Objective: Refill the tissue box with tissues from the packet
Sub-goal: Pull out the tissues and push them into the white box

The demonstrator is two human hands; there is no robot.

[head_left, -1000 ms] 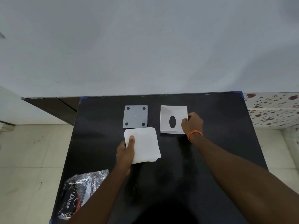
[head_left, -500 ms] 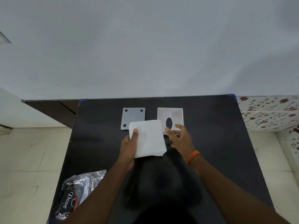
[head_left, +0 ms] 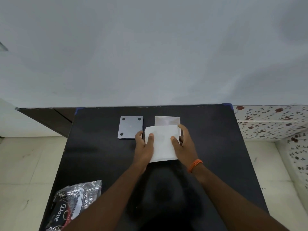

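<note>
Both hands clamp one stack of white tissues (head_left: 162, 144) from opposite sides: the left hand (head_left: 143, 148) pinches its left edge with the thumb lying on top, and the right hand (head_left: 184, 145) does the same on the right edge, its fingers reaching round the far corner. Held flat like this, the loose sheets probably stay squared up instead of fanning apart.

At the near left corner of the black table (head_left: 100, 155) lies the crinkled plastic packet (head_left: 75, 204), printed "Dove"; it looks slack, so the tissues have apparently come out of it already. Farther back, left of centre, a grey square plate (head_left: 130, 127) with dark round pads at its corners lies flat, most likely the tissue box's base, taken off and set aside to give access. The left hand's fingers sit just beside its near right corner.

Right of it, the white tissue box (head_left: 167, 120) rests with its open side up. The stack's far edge overlaps the box's near rim, hiding most of the cavity, so the sheets are over the opening but not yet pressed in. On the right wrist is an orange band (head_left: 195, 165).

My judgement: seating the stack inside comes next, then refitting the plate.
</note>
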